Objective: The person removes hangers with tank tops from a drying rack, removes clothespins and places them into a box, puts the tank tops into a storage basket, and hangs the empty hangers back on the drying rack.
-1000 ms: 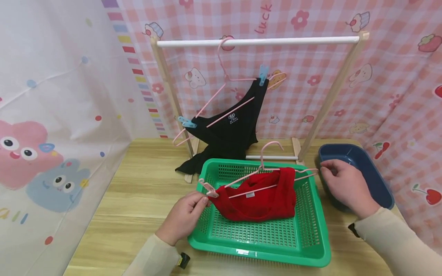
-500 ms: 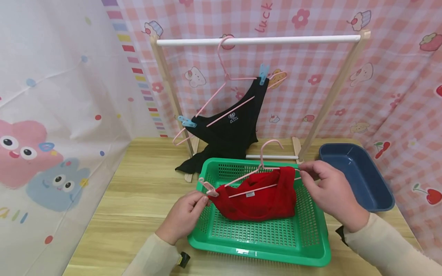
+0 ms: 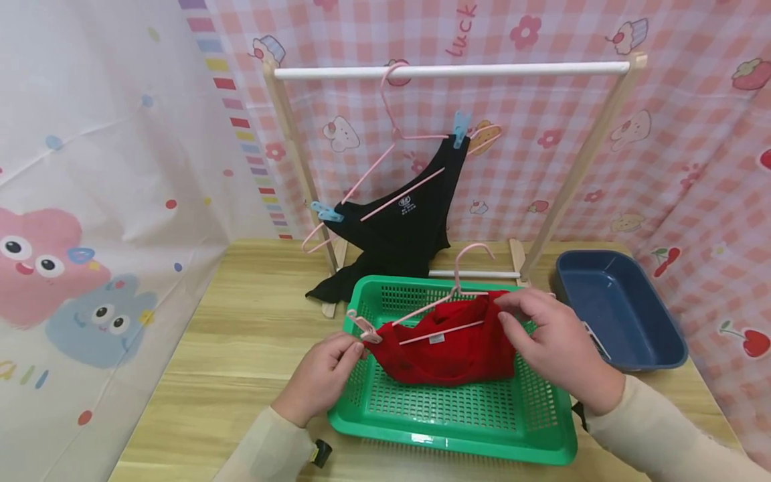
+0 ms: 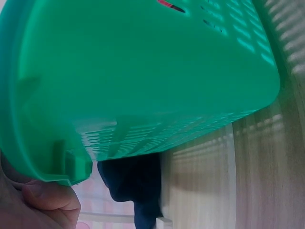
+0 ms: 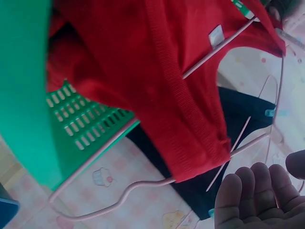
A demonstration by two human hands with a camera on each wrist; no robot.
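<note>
A red tank top (image 3: 446,355) with a small white label hangs on a pink clothes hanger (image 3: 421,310), over the green basket (image 3: 545,454). One pink clothespin (image 3: 369,331) clips its left strap. My left hand (image 3: 322,378) pinches the hanger's left end, just below that clothespin. Beside the right strap, my right hand (image 3: 557,345) overlaps the red cloth in the head view. In the right wrist view its extended fingers (image 5: 261,191) stand apart from the strap, with nothing in them. The left wrist view shows mostly the basket's outer wall and my thumb.
Behind the basket stands a rack with a white rod (image 3: 512,69). A black garment (image 3: 415,207) hangs from it on another pink hanger, held by two blue clothespins (image 3: 326,211). A dark blue basin (image 3: 623,304) sits at the right of the wooden table (image 3: 241,335).
My right hand has moved left from beside the blue basin, along the hanger's right end, to the red tank top's right strap. My left hand stays in place.
</note>
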